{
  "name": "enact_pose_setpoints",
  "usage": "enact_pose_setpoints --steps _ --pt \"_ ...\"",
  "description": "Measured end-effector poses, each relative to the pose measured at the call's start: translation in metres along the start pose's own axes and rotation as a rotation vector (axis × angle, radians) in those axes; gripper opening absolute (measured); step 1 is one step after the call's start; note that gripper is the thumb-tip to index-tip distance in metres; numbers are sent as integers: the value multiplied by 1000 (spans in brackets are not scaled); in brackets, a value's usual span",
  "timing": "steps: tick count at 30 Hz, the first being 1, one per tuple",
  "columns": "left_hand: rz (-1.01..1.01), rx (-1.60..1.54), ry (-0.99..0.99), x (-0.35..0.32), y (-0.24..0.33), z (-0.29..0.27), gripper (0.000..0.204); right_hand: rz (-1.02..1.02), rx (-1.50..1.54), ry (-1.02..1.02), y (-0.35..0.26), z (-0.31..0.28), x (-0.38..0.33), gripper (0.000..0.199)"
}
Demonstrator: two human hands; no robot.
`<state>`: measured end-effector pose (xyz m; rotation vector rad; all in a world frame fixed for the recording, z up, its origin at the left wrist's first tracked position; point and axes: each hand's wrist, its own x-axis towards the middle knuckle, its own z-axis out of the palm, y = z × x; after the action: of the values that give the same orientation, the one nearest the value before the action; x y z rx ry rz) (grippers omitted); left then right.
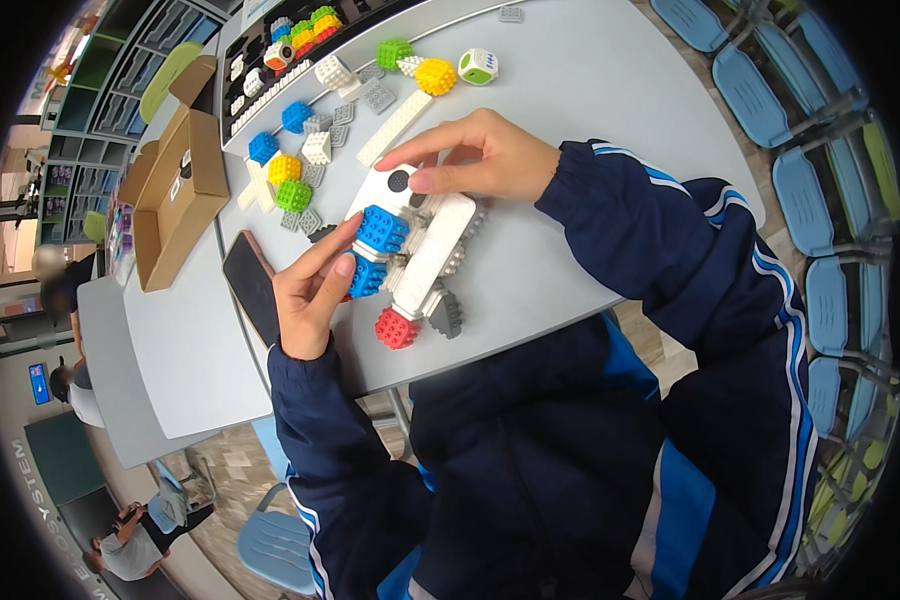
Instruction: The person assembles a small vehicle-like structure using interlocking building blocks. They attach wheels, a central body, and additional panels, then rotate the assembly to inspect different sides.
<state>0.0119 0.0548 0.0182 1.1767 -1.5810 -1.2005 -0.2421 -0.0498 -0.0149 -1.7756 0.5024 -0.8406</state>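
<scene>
On the grey table in front of me lies a model built from studded blocks, with a long white bar (435,255) along it. Blue studded blocks (381,229) sit on its left side, and a red one (397,328) and dark grey ones (447,315) are at its near end. My left hand (315,290) pinches the blue blocks between thumb and fingers. At the far end, the thumb and fingers of my right hand (480,155) close on a white piece with black round spots (392,186). My right fingers partly cover that piece.
Loose blue (263,147), yellow (284,169) and green blocks (293,195) lie to the left, near small grey plates (378,96). Beyond them are a white strip (395,128), a cube (478,67) and a black parts tray (260,100). A phone (251,280) and an open cardboard box (180,200) stand left.
</scene>
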Motion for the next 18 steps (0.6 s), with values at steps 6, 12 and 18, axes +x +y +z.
enact_pose_setpoints --steps 6,12,18 --pt "-27 37 22 4 2 5 37 14 118 48 3 -2 0 31" --pt "-9 67 -26 5 6 3 36 75 170 24 -3 -4 -1 30" --pt "-13 36 -120 16 14 -3 40 118 131 104 6 0 6 38"
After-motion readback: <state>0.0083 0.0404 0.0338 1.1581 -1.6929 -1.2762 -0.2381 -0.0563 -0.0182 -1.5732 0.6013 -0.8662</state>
